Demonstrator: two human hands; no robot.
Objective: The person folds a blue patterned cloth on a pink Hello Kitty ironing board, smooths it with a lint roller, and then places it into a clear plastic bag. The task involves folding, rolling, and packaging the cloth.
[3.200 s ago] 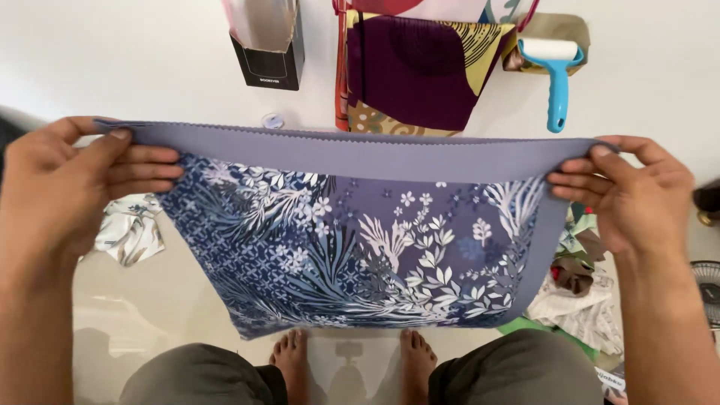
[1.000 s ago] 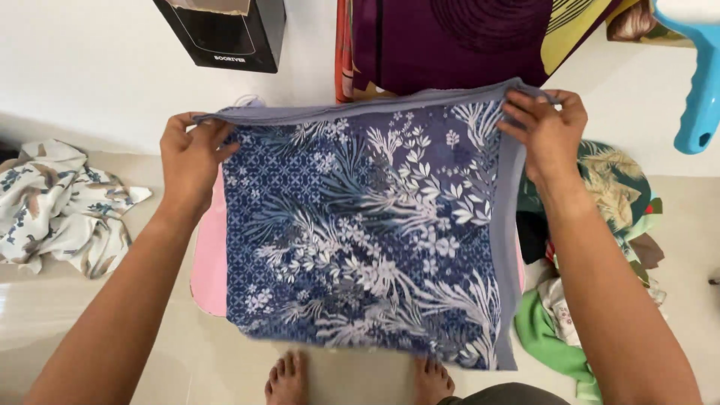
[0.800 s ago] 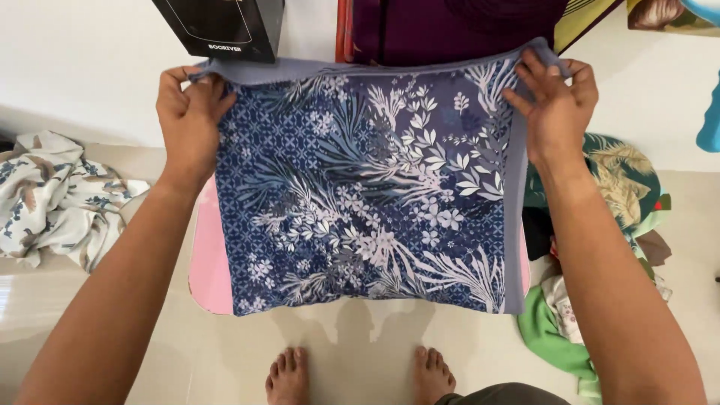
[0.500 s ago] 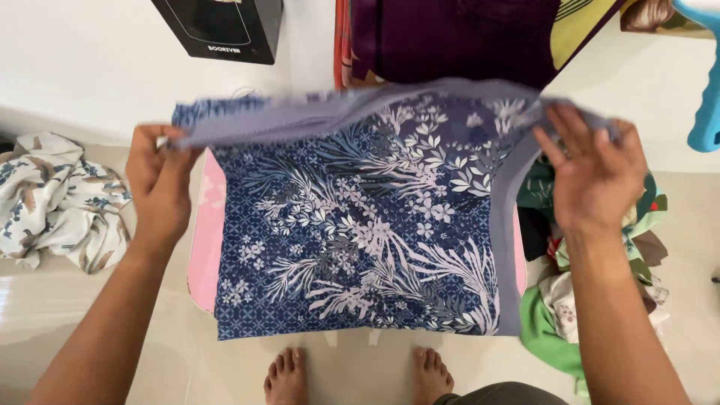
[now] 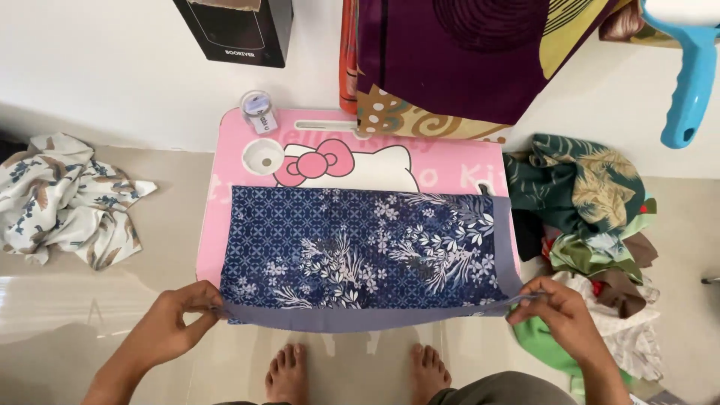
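Note:
A blue floral cloth (image 5: 360, 251) with a grey-lilac border lies folded in half across a small pink table (image 5: 465, 169). My left hand (image 5: 169, 326) pinches the cloth's near left corner at the table's front edge. My right hand (image 5: 566, 319) pinches the near right corner, just past the table's right side. The fold's far edge runs across the middle of the tabletop. My bare feet (image 5: 356, 371) stand on the floor below the cloth.
A small clear jar (image 5: 259, 112) stands at the table's back left by a round cup hole. A crumpled white patterned cloth (image 5: 64, 195) lies left on the floor, a heap of mixed cloths (image 5: 592, 225) right. Dark purple fabric (image 5: 480, 52), a black box (image 5: 236, 30) and a blue-handled roller (image 5: 694, 82) hang on the wall.
Both hands have drawn the cloth's top edge from the wall side down toward me, folding it in half onto the table. The table's back half is uncovered.

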